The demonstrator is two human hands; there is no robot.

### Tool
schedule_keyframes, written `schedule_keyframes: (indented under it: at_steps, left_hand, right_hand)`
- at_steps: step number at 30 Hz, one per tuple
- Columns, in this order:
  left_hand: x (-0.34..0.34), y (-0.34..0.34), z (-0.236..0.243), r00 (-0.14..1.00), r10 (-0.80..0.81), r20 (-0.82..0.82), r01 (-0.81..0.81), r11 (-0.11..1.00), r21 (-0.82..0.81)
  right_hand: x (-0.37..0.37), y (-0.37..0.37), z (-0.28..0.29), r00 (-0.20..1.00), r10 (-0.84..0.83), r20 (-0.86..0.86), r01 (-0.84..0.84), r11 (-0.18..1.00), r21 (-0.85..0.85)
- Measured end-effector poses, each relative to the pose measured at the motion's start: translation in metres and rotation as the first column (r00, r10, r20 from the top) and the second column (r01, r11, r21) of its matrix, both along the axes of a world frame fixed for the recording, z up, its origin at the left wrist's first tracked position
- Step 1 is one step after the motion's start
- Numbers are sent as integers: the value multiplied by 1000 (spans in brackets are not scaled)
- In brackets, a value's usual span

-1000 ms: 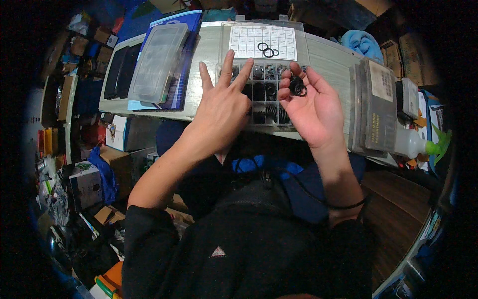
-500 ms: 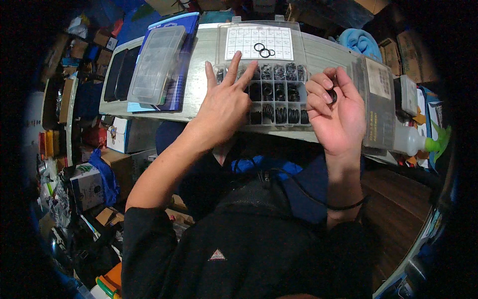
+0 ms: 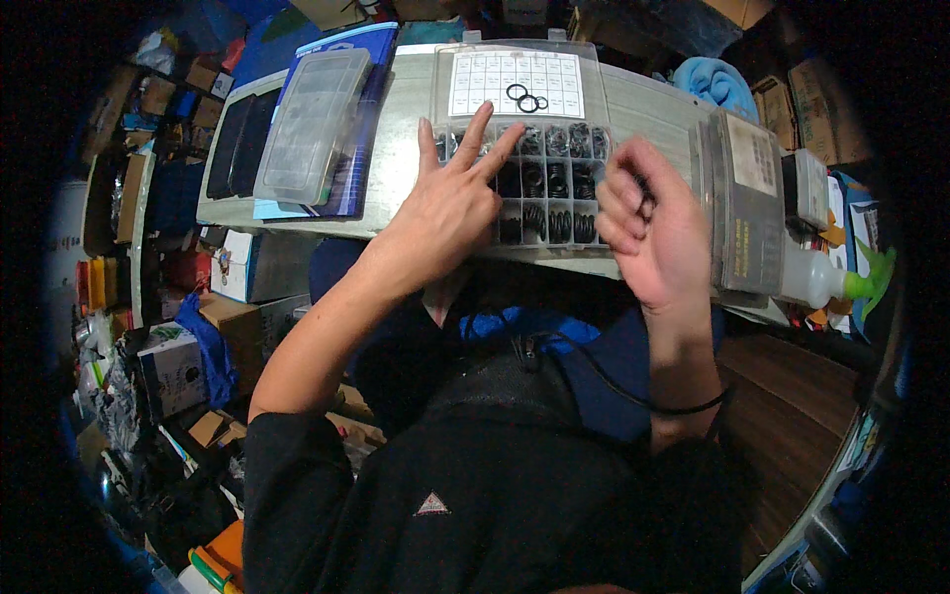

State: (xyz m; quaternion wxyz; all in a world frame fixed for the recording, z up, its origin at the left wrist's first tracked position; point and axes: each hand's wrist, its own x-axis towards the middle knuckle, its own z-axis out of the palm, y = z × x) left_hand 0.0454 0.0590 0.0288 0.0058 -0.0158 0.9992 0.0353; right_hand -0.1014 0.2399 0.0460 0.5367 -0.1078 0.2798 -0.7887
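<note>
The left hand (image 3: 450,203) lies spread and released on the clear plastic compartment box of black rubber rings (image 3: 554,188), its fingers pointing over the far rows. The right hand (image 3: 648,223), open with a ring in its palm a second ago, is now clenched around a small black rubber ring (image 3: 645,205) just right of the box. Beyond the fingers, two loose black rings (image 3: 526,98) rest on the white chart in the lid (image 3: 515,84), so sorting seems to go on.

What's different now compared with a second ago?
The right hand has turned over and curled its fingers around the small black rings it showed on its open palm. The left hand stays spread on the compartment box; two loose rings still lie on the open lid.
</note>
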Motion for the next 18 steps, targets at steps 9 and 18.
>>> schedule_keyframes:
  at_steps: [9,18]
  left_hand:
    - [2,-3,-3,998,-4,-67,10,996,84]
    - [3,-4,-7,996,0,-94,7,998,69]
  right_hand:
    - [77,-15,-44,-139,263,-955,457,872,174]
    - [79,-21,-53,-171,205,-964,457,883,106]
